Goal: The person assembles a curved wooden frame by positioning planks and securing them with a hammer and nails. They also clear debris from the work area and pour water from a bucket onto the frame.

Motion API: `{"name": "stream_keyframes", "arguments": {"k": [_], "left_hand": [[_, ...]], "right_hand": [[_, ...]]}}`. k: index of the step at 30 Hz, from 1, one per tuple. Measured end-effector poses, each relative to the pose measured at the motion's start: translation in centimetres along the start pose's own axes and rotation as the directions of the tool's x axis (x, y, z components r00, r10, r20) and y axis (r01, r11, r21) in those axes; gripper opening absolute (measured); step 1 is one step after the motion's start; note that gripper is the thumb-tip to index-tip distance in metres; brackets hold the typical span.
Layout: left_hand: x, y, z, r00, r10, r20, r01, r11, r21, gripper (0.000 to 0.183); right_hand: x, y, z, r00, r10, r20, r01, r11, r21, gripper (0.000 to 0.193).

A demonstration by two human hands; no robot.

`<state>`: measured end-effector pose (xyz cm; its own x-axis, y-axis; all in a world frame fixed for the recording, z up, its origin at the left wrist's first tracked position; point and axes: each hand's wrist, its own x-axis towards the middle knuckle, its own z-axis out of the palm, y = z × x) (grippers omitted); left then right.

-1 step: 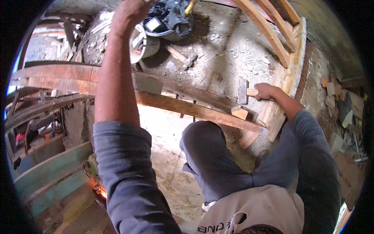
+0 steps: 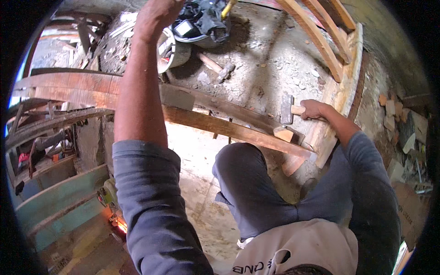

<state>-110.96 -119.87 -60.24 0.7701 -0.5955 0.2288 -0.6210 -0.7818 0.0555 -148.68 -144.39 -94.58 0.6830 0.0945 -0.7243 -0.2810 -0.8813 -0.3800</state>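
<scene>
My right hand point(image 2: 314, 109) is closed round the short wooden handle of a hammer point(image 2: 287, 109) with a blocky grey metal head. The hammer is held low over the dusty ground, beside a pale timber point(image 2: 325, 123) on the right. My left arm reaches far forward, and my left hand point(image 2: 160, 13) is at the top edge of the view, its fingers cut off there. Near that hand are a white bucket point(image 2: 178, 58) and a basin point(image 2: 208, 41) heaped with dark cloth or bags. A second hammer point(image 2: 220, 68) lies on the rubble.
A long wooden beam point(image 2: 220, 126) crosses in front of my knees, with a small wood block point(image 2: 283, 134) by its right end. Slanting timbers point(image 2: 316, 39) rise at the upper right. Broken pieces point(image 2: 410, 133) are piled far right. Something glows orange point(image 2: 120, 223) at lower left.
</scene>
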Motion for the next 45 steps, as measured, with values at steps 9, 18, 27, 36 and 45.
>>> {"name": "stream_keyframes", "arguments": {"k": [9, 18, 27, 36, 45], "left_hand": [[-0.5, 1.6, -2.4, 0.99, -0.108, 0.095, 0.11, 0.994, -0.017, 0.058], [-0.2, 0.7, -1.7, 0.989, -0.125, 0.084, 0.131, 0.989, -0.074, 0.053], [0.8, -1.0, 0.6, 0.996, -0.03, 0.085, 0.034, 0.998, -0.051, 0.069], [1.2, -1.2, 0.8, 0.996, 0.019, 0.092, -0.015, 0.999, -0.046, 0.068], [0.0, 0.3, -0.7, 0.998, -0.048, 0.051, 0.053, 0.993, -0.102, 0.056]], "right_hand": [[-0.1, -4.7, -3.8, 1.0, 0.016, 0.013, -0.015, 0.998, -0.064, 0.042], [2.7, -8.7, -7.4, 0.993, -0.089, -0.082, 0.094, 0.993, 0.065, 0.039], [15.4, -24.6, -10.1, 0.997, -0.077, -0.016, 0.063, 0.652, 0.755, 0.027], [10.4, -32.4, -16.5, 0.896, -0.36, -0.258, 0.355, 0.236, 0.905, 0.055], [-5.2, -22.6, -7.9, 0.927, -0.286, -0.241, 0.369, 0.591, 0.717, 0.051]]}}
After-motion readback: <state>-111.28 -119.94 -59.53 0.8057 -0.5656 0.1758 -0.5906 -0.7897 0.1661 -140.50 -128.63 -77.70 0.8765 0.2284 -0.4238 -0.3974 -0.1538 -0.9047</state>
